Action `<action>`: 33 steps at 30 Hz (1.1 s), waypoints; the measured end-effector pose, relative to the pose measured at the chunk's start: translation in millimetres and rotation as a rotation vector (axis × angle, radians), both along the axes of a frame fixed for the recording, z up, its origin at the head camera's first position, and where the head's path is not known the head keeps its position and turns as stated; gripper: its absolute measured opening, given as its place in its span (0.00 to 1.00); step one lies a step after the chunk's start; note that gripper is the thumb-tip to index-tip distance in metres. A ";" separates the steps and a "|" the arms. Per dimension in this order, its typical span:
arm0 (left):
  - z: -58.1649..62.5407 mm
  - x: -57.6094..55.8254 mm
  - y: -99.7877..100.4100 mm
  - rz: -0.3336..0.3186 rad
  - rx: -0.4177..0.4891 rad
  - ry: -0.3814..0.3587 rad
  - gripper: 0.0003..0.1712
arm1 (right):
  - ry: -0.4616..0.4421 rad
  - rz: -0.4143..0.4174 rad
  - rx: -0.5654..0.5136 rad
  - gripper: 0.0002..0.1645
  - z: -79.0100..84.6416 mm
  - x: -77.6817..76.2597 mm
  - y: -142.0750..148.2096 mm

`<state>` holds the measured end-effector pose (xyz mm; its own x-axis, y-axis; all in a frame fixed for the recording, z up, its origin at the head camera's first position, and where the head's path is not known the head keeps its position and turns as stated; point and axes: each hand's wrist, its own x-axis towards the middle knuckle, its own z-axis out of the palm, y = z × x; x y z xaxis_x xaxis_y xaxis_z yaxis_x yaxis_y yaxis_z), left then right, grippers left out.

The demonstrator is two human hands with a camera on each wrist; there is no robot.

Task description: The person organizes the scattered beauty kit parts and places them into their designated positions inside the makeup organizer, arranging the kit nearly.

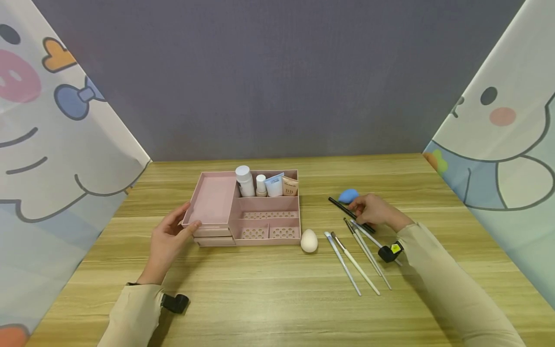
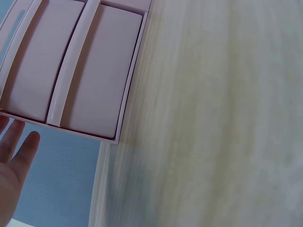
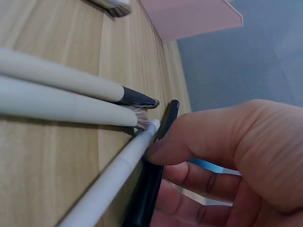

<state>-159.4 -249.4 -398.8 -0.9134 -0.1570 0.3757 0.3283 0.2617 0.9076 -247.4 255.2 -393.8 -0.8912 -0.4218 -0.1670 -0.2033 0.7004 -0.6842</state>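
A pink desktop organizer (image 1: 214, 197) stands on the table, two drawers (image 2: 102, 71) in its front left. At its left front corner my left hand (image 1: 166, 241) holds it, thumb on the upper front edge and fingers along the side. My right hand (image 1: 377, 212) pinches a slim black pen (image 1: 341, 208) between thumb and fingers, low over the tabletop. Beside that hand lie a blue makeup sponge (image 1: 349, 195) and several makeup brushes (image 1: 355, 262). In the right wrist view, a pale brush handle (image 3: 111, 175) runs close alongside the pen (image 3: 147, 194).
A white bottle (image 1: 245, 182), a smaller white-capped bottle (image 1: 261, 185) and two tubes (image 1: 274, 185) stand in the organizer's back compartment. A cream egg-shaped sponge (image 1: 309, 241) sits by its right front corner. A grey panel (image 1: 286, 82) rises behind the wooden table (image 1: 260, 299).
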 end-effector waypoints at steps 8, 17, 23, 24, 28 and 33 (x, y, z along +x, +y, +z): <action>0.1 0.1 0.6 0.007 -0.001 -0.012 0.29 | 0.032 0.051 -0.010 0.23 4.5 4.4 4.2; 0.4 0.1 0.6 0.000 0.011 -0.001 0.29 | 0.043 0.045 0.010 0.24 11.0 7.9 6.3; -0.1 -0.1 0.3 -0.005 0.024 0.005 0.29 | 0.047 0.063 0.019 0.25 17.5 8.7 6.0; -0.2 -0.2 0.2 -0.004 0.023 0.005 0.29 | 0.047 0.067 0.017 0.25 18.5 8.9 5.5; -0.1 -0.3 -0.4 -0.006 0.016 0.000 0.29 | 0.057 0.094 0.005 0.24 23.3 10.0 1.8; 0.7 0.4 -0.3 -0.010 0.018 -0.010 0.29 | 0.100 0.130 0.003 0.22 32.7 11.3 -4.6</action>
